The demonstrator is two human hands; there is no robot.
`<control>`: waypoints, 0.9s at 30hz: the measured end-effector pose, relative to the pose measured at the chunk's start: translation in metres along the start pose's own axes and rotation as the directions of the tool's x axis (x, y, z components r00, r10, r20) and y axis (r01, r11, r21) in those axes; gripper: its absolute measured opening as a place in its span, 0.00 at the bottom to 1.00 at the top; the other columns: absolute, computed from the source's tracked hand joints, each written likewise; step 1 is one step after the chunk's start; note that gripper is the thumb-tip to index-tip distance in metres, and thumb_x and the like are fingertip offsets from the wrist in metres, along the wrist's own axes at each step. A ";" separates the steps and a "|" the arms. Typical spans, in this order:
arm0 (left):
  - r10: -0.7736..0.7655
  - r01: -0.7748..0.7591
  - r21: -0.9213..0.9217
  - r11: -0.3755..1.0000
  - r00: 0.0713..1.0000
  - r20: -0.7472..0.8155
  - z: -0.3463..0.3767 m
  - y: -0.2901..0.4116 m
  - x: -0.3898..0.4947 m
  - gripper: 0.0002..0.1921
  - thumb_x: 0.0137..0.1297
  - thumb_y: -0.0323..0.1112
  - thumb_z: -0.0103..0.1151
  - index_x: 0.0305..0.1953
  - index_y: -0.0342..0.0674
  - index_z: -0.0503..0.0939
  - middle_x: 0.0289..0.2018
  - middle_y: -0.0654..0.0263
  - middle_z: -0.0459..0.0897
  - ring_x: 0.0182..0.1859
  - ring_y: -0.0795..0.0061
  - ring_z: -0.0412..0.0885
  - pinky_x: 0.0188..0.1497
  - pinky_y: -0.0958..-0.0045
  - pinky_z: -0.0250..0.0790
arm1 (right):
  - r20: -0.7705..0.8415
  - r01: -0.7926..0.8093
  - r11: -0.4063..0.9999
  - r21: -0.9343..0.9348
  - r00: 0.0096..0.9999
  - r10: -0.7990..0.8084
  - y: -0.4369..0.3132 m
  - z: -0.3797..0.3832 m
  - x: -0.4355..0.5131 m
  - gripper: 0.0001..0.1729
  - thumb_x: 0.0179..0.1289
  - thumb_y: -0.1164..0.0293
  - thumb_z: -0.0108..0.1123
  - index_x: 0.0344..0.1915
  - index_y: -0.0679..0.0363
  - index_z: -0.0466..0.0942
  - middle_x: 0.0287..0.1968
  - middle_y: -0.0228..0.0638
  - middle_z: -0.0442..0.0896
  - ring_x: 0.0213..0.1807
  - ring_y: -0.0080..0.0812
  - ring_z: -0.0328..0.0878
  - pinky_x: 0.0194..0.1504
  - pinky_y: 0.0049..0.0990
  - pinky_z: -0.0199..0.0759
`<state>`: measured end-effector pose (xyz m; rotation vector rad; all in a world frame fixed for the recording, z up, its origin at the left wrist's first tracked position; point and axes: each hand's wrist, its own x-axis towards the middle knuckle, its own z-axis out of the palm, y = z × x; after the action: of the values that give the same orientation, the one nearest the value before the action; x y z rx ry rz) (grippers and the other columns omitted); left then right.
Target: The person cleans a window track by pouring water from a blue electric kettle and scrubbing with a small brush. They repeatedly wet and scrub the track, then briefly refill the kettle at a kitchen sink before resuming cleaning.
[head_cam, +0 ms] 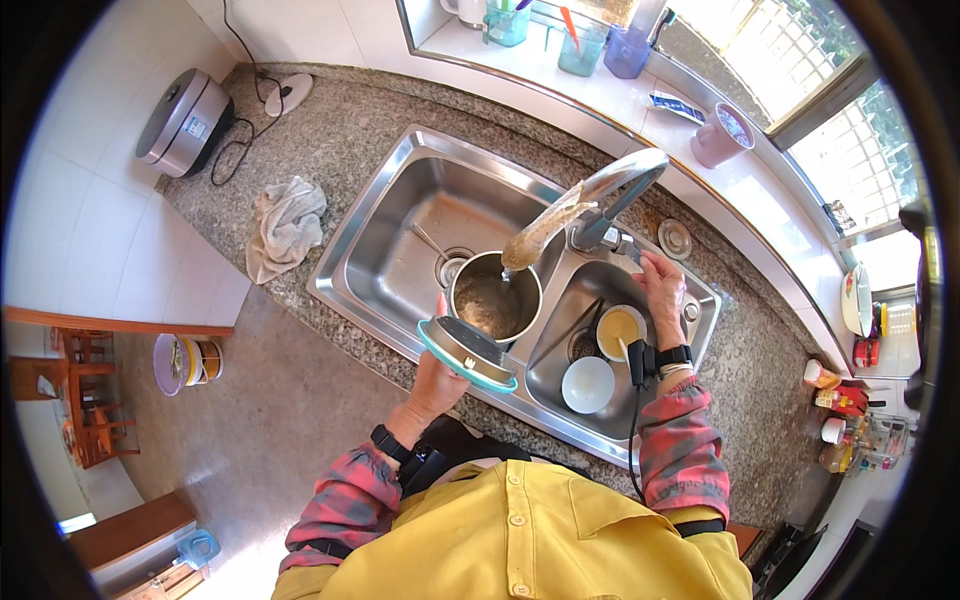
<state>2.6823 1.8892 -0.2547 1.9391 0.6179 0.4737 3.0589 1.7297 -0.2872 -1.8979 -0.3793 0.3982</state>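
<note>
My left hand grips a round lid-like piece with a teal rim and a dark flat face, tilted over the sink's front edge. Just beyond it a metal pot with water in it sits under the spout. A tan cloth wrap covers the spout's end on the chrome faucet. My right hand has its fingers on the faucet lever. Below that hand, the small basin holds a bowl of yellowish liquid and a white bowl.
A long-handled strainer lies in the large basin. A crumpled cloth and a rice cooker are on the granite counter to the left. Cups and a pink mug line the windowsill; condiment jars stand far right.
</note>
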 end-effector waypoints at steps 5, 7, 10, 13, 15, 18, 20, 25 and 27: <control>0.136 -0.125 0.141 0.982 0.988 -0.075 0.000 0.008 0.003 0.54 0.57 0.27 0.66 0.76 0.26 0.36 0.51 0.50 0.80 0.51 0.53 0.83 0.56 0.64 0.73 | 0.003 0.014 1.000 0.018 1.000 -0.014 0.001 0.001 0.000 0.10 0.70 0.70 0.63 0.48 0.59 0.85 0.32 0.25 0.86 0.27 0.19 0.84 0.27 0.15 0.69; 0.155 -0.138 0.160 0.977 0.983 -0.103 0.000 0.011 0.005 0.54 0.58 0.27 0.66 0.76 0.26 0.37 0.49 0.50 0.81 0.50 0.53 0.83 0.55 0.64 0.74 | 0.002 0.016 1.000 0.023 1.000 -0.016 0.001 0.001 0.000 0.10 0.70 0.70 0.63 0.48 0.59 0.85 0.31 0.25 0.86 0.27 0.19 0.84 0.27 0.15 0.69; 0.145 -0.130 0.166 0.978 0.986 -0.083 0.000 0.015 0.005 0.54 0.58 0.27 0.66 0.76 0.26 0.37 0.48 0.51 0.81 0.49 0.53 0.84 0.54 0.64 0.74 | -0.001 0.011 1.000 0.017 1.000 -0.011 -0.001 0.002 -0.001 0.10 0.70 0.70 0.63 0.48 0.60 0.85 0.31 0.26 0.86 0.27 0.19 0.84 0.27 0.15 0.70; 0.127 -0.114 0.159 0.981 0.989 -0.076 0.000 0.015 0.004 0.53 0.58 0.28 0.65 0.76 0.27 0.37 0.48 0.50 0.82 0.50 0.52 0.84 0.53 0.64 0.75 | -0.007 0.002 1.000 0.009 1.000 -0.002 -0.004 0.002 -0.003 0.10 0.70 0.70 0.63 0.48 0.60 0.86 0.31 0.26 0.85 0.27 0.18 0.84 0.27 0.15 0.70; 0.113 -0.101 0.154 0.983 0.991 -0.069 0.001 0.014 0.003 0.53 0.58 0.28 0.65 0.76 0.27 0.37 0.49 0.50 0.82 0.50 0.52 0.84 0.52 0.64 0.75 | -0.010 -0.026 0.999 0.025 1.000 0.026 -0.006 0.002 -0.003 0.10 0.69 0.70 0.63 0.48 0.60 0.86 0.30 0.25 0.85 0.27 0.18 0.84 0.27 0.16 0.71; 0.145 -0.129 0.188 0.974 0.987 -0.074 0.001 0.010 0.005 0.53 0.58 0.27 0.65 0.76 0.28 0.37 0.49 0.49 0.81 0.50 0.53 0.84 0.52 0.64 0.75 | -0.009 -0.021 0.999 0.033 1.000 0.022 -0.007 0.002 -0.005 0.11 0.70 0.70 0.63 0.48 0.60 0.85 0.31 0.26 0.85 0.27 0.18 0.84 0.27 0.16 0.71; 0.150 -0.132 0.194 0.972 0.985 -0.080 0.002 0.008 0.006 0.54 0.58 0.27 0.65 0.76 0.28 0.36 0.49 0.49 0.81 0.50 0.53 0.84 0.52 0.64 0.75 | -0.004 0.011 1.000 0.027 1.000 -0.011 -0.008 0.002 -0.005 0.11 0.70 0.70 0.63 0.48 0.60 0.85 0.31 0.26 0.85 0.28 0.18 0.84 0.27 0.16 0.71; 0.117 -0.105 0.149 0.983 0.990 -0.075 0.002 0.007 0.005 0.54 0.58 0.27 0.65 0.76 0.28 0.36 0.49 0.50 0.81 0.50 0.53 0.84 0.54 0.64 0.74 | 0.007 0.010 1.000 0.020 1.000 -0.010 -0.007 0.002 -0.006 0.11 0.70 0.70 0.62 0.48 0.61 0.85 0.32 0.26 0.85 0.29 0.18 0.84 0.28 0.15 0.71; 0.108 -0.097 0.149 0.984 0.992 -0.065 0.002 0.007 0.005 0.54 0.58 0.28 0.66 0.76 0.27 0.36 0.49 0.51 0.81 0.50 0.54 0.83 0.54 0.64 0.74 | 0.004 -0.008 0.999 0.033 1.000 0.007 -0.007 0.002 -0.005 0.11 0.70 0.70 0.62 0.48 0.61 0.85 0.32 0.26 0.85 0.29 0.18 0.84 0.28 0.15 0.71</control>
<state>2.6884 1.8884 -0.2489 2.1074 0.6154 0.5801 3.0535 1.7314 -0.2812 -1.8667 -0.3659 0.4107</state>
